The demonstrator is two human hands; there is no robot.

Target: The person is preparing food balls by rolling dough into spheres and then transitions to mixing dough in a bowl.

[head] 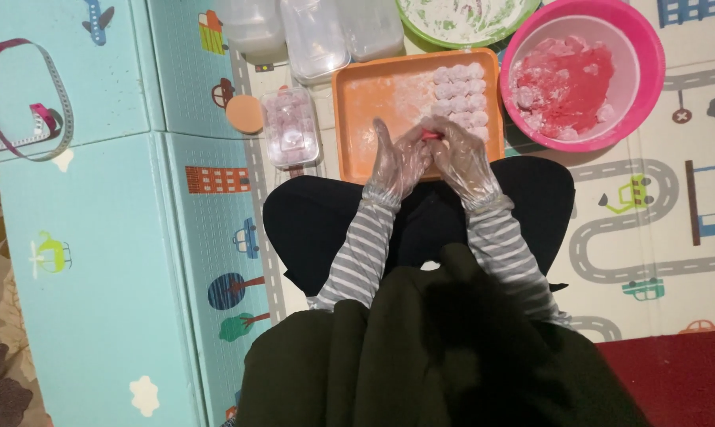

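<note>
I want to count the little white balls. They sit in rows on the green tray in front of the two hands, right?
Not quite. In the head view the little white balls sit in rows on an orange tray, not a green one. It does lie just in front of the left hand and the right hand.

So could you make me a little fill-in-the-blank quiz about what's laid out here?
1. Both hands wear clear plastic ____.
2. The pale round balls sit in rows on an ____ tray.
3. The red paste lies in a ____ bowl.
4. A measuring tape lies on the ____ side of the picture.

Missing words: gloves; orange; pink; left
</note>
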